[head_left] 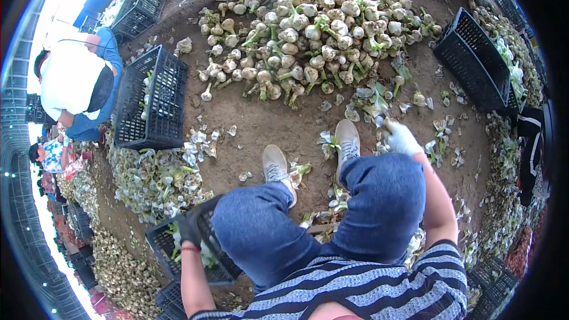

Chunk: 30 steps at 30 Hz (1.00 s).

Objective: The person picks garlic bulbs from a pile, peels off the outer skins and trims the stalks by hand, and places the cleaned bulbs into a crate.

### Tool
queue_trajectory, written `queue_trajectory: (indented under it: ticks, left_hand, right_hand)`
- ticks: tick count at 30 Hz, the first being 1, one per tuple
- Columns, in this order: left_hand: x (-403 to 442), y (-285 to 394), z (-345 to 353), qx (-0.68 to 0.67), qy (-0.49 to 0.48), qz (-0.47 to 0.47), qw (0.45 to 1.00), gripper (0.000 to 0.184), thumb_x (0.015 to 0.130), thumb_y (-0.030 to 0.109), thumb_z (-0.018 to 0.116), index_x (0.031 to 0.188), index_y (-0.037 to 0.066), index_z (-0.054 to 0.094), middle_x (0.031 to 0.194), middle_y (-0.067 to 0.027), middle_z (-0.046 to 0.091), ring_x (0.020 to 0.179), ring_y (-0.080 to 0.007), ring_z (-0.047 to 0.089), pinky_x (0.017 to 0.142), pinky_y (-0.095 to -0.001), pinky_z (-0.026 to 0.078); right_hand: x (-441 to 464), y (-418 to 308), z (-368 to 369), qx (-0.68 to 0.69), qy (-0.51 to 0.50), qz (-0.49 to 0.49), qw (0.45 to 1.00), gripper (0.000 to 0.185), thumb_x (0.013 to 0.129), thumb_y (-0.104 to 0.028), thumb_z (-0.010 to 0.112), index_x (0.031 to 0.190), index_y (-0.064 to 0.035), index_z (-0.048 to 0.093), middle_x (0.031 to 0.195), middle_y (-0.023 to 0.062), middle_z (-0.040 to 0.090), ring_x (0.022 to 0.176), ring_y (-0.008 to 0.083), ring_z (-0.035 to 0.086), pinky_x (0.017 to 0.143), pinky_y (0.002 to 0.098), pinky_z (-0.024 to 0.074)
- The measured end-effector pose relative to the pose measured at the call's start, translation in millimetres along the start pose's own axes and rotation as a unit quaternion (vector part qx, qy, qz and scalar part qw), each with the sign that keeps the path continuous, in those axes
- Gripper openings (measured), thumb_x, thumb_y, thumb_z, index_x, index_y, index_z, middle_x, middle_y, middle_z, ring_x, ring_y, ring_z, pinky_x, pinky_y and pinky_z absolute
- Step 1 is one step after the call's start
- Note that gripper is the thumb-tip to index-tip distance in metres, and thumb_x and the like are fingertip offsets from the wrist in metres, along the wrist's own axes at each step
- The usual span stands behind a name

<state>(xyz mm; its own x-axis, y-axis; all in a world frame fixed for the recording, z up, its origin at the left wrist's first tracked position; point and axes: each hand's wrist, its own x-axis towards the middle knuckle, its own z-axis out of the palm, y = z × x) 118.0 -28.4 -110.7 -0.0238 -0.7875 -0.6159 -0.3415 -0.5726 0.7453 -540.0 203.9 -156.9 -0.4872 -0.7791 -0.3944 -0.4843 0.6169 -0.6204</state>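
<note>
A large heap of garlic bulbs [323, 26] lies on the ground in front of my shoes, many with stalks attached. My right hand [404, 141], in a pale glove, is out past my right knee, low over the ground beside loose garlic skins [373, 102]. Its fingers are curled in; what they hold, if anything, I cannot make out. My left hand [190, 229], in a black glove, hangs over a black plastic crate [222, 274] by my left knee. Whitish and green pieces show inside that crate. The left fingers point down and are mostly hidden by the dark glove and crate.
Another black crate [168, 104] stands at the left, before a pile of leafy skins [151, 181]. To the right is a large tilted crate [472, 65]. A person in a white top [71, 77] bends at the far left; another person's dark sleeve or leg [529, 148] shows at right.
</note>
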Motion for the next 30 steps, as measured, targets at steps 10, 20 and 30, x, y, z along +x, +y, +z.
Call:
queue_trajectory:
  ticks: [10,20,30]
  left_hand:
    - [164.7,63.7,67.9,-0.250,0.015,-0.050,0.967,0.045,0.097,0.041,0.061,0.117,0.001,0.068,0.107,-0.0099,0.072,0.088,-0.0220,0.069,0.082,-0.0372,0.056]
    - [142.0,71.3,43.3,0.071,0.067,0.042,0.994,0.049,0.101,0.041,0.054,0.122,-0.002,0.065,0.117,-0.0103,0.068,0.099,-0.0212,0.064,0.088,-0.0357,0.050]
    - [87.4,173.3,147.9,0.236,-0.096,0.335,0.907,0.053,0.101,0.021,0.058,0.146,-0.001,0.043,0.145,-0.0158,0.050,0.134,-0.0244,0.048,0.110,-0.0359,0.041]
  right_hand:
    - [198.2,-150.5,1.6,-0.201,-0.147,-0.253,0.935,0.035,0.085,-0.015,0.061,0.119,-0.0041,0.065,0.101,0.0240,0.069,0.096,0.0411,0.067,0.084,0.0476,0.0537]
    - [288.2,-254.3,192.6,-0.118,-0.033,-0.250,0.960,0.027,0.087,-0.005,0.053,0.114,-0.0029,0.060,0.112,0.0255,0.066,0.106,0.0415,0.064,0.089,0.0484,0.0518]
    - [183.7,-229.1,144.6,0.142,-0.094,-0.144,0.975,0.023,0.081,-0.014,0.073,0.100,-0.0032,0.068,0.098,0.0152,0.068,0.093,0.0238,0.065,0.085,0.0359,0.0521]
